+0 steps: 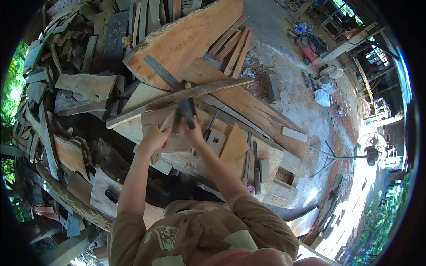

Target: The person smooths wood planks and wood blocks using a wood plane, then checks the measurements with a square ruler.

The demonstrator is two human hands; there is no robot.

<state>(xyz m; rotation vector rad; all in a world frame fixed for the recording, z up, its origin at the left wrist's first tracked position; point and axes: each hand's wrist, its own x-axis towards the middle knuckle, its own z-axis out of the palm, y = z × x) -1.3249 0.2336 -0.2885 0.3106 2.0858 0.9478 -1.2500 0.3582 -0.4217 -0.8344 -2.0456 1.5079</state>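
Head view: a curved wooden piece (170, 122) is gripped by the left hand (155, 138), a dark flat tool (186, 108) by the right hand (192, 133); the white container's (322, 98) contents are hidden.

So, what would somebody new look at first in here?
Probably the big orange-brown slab with a wavy edge, lying beyond the left hand and right hand. Next, maybe the messy pile of scrap wood over on the left, or the red machine on the floor at the upper right.
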